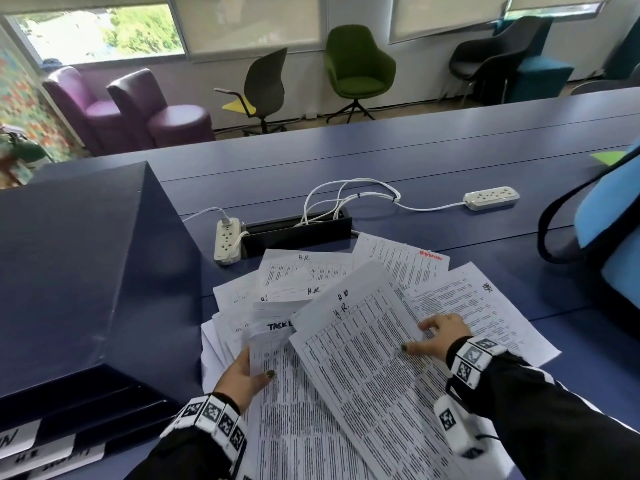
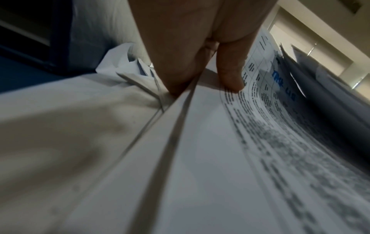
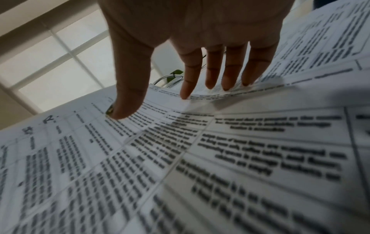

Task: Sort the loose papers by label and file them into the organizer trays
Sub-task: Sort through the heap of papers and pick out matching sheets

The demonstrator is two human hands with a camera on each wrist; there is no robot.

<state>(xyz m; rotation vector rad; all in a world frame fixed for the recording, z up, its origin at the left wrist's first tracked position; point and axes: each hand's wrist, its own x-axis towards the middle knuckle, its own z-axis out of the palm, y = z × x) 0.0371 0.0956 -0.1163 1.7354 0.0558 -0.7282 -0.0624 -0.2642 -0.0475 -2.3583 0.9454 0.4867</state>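
Note:
A loose pile of printed papers [image 1: 346,393] covers the blue table in front of me. My left hand [image 1: 254,370] pinches the left edge of a sheet marked "TASK" [image 1: 277,325], thumb on top and fingers underneath; the left wrist view shows that pinch [image 2: 202,82] on the sheet [image 2: 210,142]. My right hand [image 1: 431,337] rests with straight, spread fingers on a tilted sheet labelled "H.R." [image 1: 363,341]. In the right wrist view its thumb and fingertips [image 3: 186,93] touch that sheet [image 3: 140,150]. The dark blue organizer [image 1: 86,271] stands at the left, with labelled tray fronts [image 1: 20,441] at its base.
Two white power strips [image 1: 227,242] [image 1: 491,198] with looped cables and a black cable box [image 1: 298,233] lie behind the papers. A black and blue bag [image 1: 599,237] stands at the right. Several chairs [image 1: 356,64] stand beyond the table's far edge.

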